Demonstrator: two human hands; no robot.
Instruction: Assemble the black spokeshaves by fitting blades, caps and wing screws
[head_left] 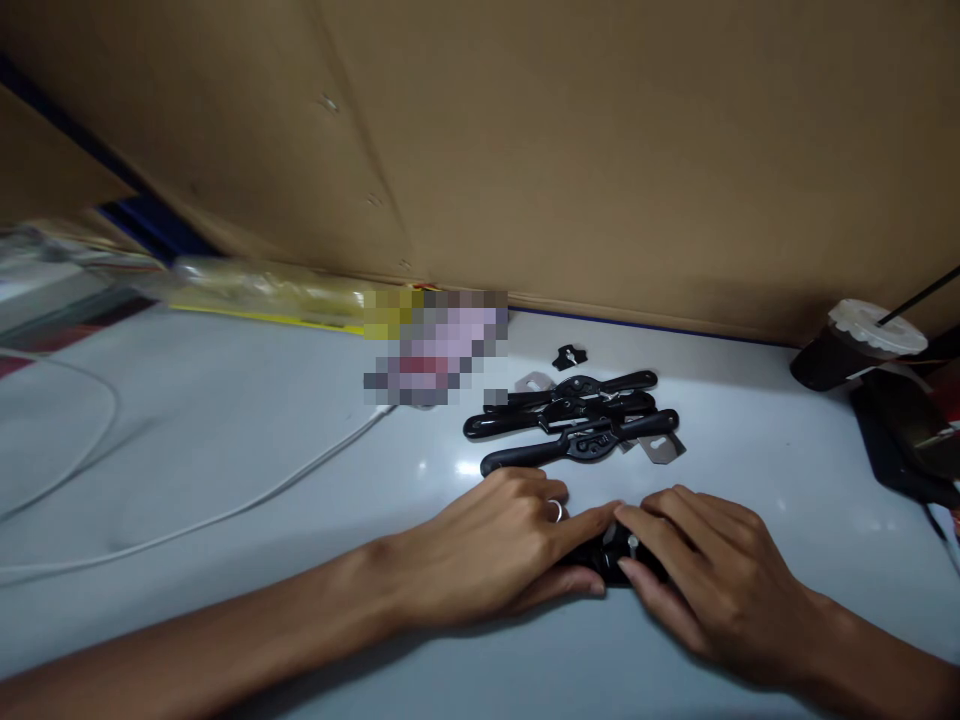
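2 hands are at the near side of the counter, both at 1 black held tool, which lies low over the counter in front of the person and is mostly hidden by the fingers. the left hand has its thumb and forefinger closed on the tool's left part, the other fingers curled; 1 silver ring is on it. the right hand is nearly closed too, thumb and fingertips on the tool's right part. between the hands 1 small silver screw shows. just beyond the left hand lie 3 more black tools, stacked close side by side, handles pointing left and right. 2 grey tags show among them, 1 at the far left and 1 at the near right. 1 small black piece with a silver part lies just beyond the 3. to the left are 1 pixelated thing, 1 white cable running to it, and 1 yellow pack in clear plastic. at the right stands 1 lidded cup with 1 black straw. brown cardboard rises behind.
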